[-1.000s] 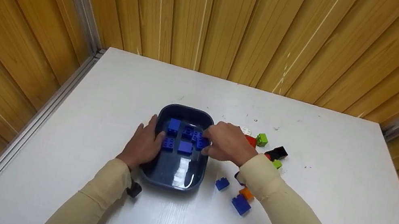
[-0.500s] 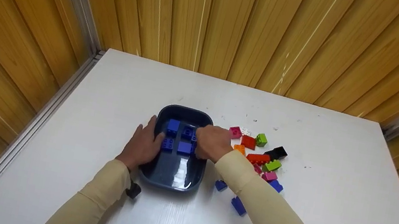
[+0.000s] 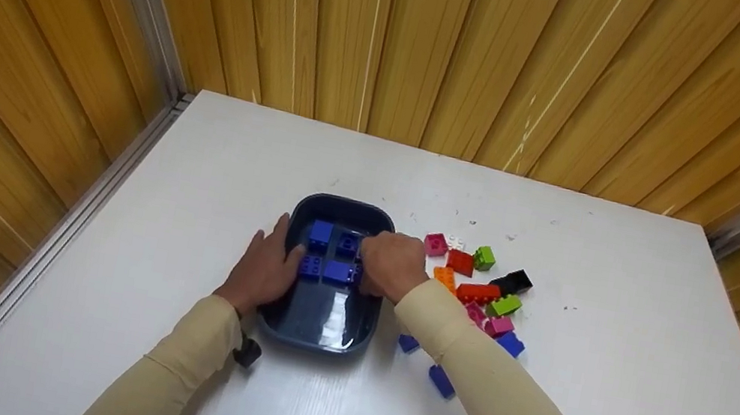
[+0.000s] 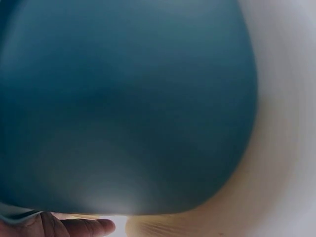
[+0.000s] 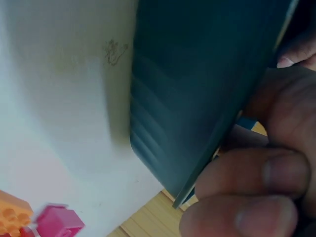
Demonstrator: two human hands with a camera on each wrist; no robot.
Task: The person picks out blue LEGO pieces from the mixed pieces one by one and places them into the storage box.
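Carefully now: bricks going into the tub

Right now we have our left hand [image 3: 264,266] flat against the left wall of the dark blue tub [image 3: 320,332], fingers fairly straight and resting on the rim, steadying it. Our right hand [image 3: 392,266] reaches over the tub's right edge with fingers curled down among the blue bricks [image 3: 329,255] lying in its far half. We cannot tell whether those fingers pinch a brick or only press on one, since the back of the hand covers them.

We judge the main risk to be the tub sliding or tipping if the right hand pushes sideways on its wall, as the left hand only leans on it. A sleeve could also sweep the loose pile [image 3: 478,287] of red, green, pink, orange and black bricks just right of the tub, or knock the two blue bricks [image 3: 427,360] lying near the forearm.

Both wrist views are nearly filled by the blurred tub wall [image 4: 123,108]. The right wrist view shows fingertips [image 5: 256,217] at the rim, and a pink brick [image 5: 59,222] at the corner.
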